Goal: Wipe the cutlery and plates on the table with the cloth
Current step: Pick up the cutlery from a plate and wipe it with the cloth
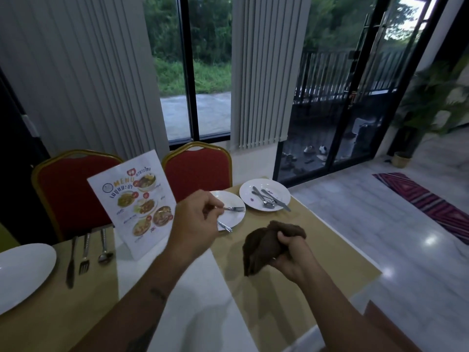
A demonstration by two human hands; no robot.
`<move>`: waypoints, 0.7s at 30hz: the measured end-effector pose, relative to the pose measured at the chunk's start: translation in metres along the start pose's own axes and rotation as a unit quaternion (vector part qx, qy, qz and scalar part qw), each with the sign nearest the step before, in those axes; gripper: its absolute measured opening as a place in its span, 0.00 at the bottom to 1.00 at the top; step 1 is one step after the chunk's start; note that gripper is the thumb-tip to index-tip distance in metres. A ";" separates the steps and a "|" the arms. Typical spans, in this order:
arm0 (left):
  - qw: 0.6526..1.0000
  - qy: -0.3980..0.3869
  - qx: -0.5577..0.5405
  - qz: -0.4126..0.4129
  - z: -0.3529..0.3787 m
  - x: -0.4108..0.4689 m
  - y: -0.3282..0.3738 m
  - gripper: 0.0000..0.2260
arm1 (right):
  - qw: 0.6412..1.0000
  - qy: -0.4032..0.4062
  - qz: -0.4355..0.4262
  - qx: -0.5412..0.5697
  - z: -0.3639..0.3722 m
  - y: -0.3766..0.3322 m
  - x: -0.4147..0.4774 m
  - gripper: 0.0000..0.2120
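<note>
Your left hand (195, 219) is hovering over the near plate (232, 216), its fingers curled around a fork (233, 209) whose tines are pointing right across the plate's white face; a second patterned handle (224, 226) is poking out below your knuckles, and you cannot tell which piece it belongs to. Your right hand (289, 255) is clenching the cloth (266, 242), a dark brown, crumpled wad that is bulging out above and left of your fist and hanging clear of the table (330, 255). The tan runner under it is looking matte and bare there. Just beyond the near plate, touching or nearly touching its rim, a far plate (276, 190) is sitting at the table's corner, white with small purple specks, carrying a knife (276, 200), a spoon (266, 203) and what looks like another piece crossed together. At your left, a third plate (22, 273) is lying glossy and clean, with a dark knife (71, 262), a second fork (85, 252) and a second spoon (104, 247) lined up beside it. A menu card (137, 199) is standing upright between the two settings, in front of two red chairs (198, 168).
</note>
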State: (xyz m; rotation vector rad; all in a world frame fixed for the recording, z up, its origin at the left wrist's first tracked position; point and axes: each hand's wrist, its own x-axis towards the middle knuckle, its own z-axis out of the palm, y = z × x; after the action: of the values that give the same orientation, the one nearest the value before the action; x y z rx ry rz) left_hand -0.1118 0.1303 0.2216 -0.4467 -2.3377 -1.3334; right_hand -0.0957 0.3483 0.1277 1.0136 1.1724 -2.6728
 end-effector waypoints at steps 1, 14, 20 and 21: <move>0.999 -0.024 0.006 0.036 0.007 -0.010 -0.005 0.07 | 1.000 -0.019 0.008 0.024 0.004 0.000 -0.002 0.10; 0.918 -0.206 -0.200 -0.272 0.060 -0.099 -0.031 0.04 | 0.975 0.017 -0.106 -0.197 0.034 -0.004 -0.009 0.18; 0.851 -0.243 -0.218 -0.410 0.092 -0.112 -0.024 0.10 | 0.911 0.018 -0.172 -0.376 0.032 -0.021 -0.015 0.14; 0.846 -0.237 -0.209 -0.429 0.100 -0.116 -0.023 0.10 | 0.904 0.022 -0.188 -0.384 0.032 -0.030 -0.015 0.14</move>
State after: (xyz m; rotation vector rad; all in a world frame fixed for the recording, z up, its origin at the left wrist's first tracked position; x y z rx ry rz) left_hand -0.0415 0.1976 0.1005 0.2600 -2.7701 -2.4014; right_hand -0.1098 0.3453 0.1716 0.7468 2.3486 -2.0183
